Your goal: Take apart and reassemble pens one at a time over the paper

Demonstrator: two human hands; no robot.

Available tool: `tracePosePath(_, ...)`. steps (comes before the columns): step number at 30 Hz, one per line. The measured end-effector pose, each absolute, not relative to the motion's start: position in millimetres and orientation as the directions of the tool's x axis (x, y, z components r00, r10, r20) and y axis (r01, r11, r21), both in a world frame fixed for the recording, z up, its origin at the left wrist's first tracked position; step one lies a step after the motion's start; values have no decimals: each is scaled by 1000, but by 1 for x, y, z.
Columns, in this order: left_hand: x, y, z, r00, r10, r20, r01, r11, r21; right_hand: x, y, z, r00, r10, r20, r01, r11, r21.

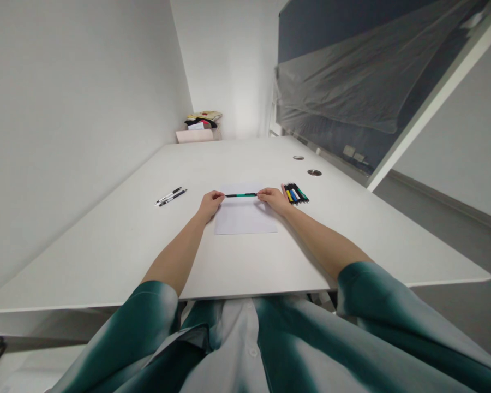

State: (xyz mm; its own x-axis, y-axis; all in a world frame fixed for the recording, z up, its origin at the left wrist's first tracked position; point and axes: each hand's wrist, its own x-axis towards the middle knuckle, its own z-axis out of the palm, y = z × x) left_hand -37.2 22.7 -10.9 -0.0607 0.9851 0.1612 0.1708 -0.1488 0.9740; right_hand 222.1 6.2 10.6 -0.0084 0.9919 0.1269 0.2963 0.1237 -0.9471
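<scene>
A green and black pen (241, 195) is held level above a sheet of white paper (245, 221) on the table. My left hand (211, 205) pinches its left end, the black one. At the other end, the fingers of my right hand (273, 200) are closed on the tip. Just right of my right hand lies a row of several pens (295, 194) in different colours, side by side. Off to the left of my left hand, a pair of black and white pens (171, 196) rests at a slant on the table.
The white table (118, 245) runs to the far wall, its front edge close to my body. A box with folded things piled on it (198, 129) stands at the back left. Two round cable holes (315, 172) are at the right, beside a plastic-covered dark partition (339, 82).
</scene>
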Motion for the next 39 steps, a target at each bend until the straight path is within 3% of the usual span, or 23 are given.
tracePosePath(39, -38, 25, -14, -39, 983, 179, 208, -168, 964, 221, 5, 12, -4, 989, 150, 361, 141, -922)
